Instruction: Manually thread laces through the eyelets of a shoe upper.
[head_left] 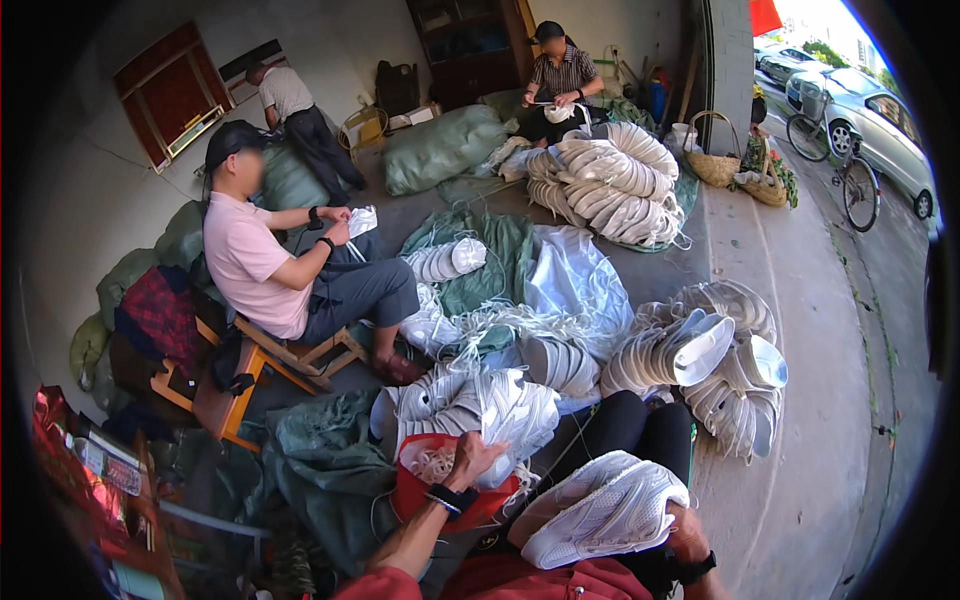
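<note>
White mesh shoe uppers point(600, 505), stacked together, rest on my lap. My right hand point(688, 530) grips their right end, its fingers partly hidden by them. Left of my lap sits a red bag point(412, 490) with pale shoelaces point(433, 464) inside. Over the bag's right side my left hand point(474, 460) is closed, fingertips together and pointing right; anything pinched there is too small to make out. Just beyond that hand lies a bundle of white uppers point(505, 410), close to its fingertips.
More stacked uppers point(690, 350) lie ahead of my knees. Loose white laces point(510, 325) and green sheeting point(335, 480) spread over the floor. A person in pink point(255, 240) sits at left; another point(565, 80) sits at the back. Baskets point(712, 165) stand at the far right.
</note>
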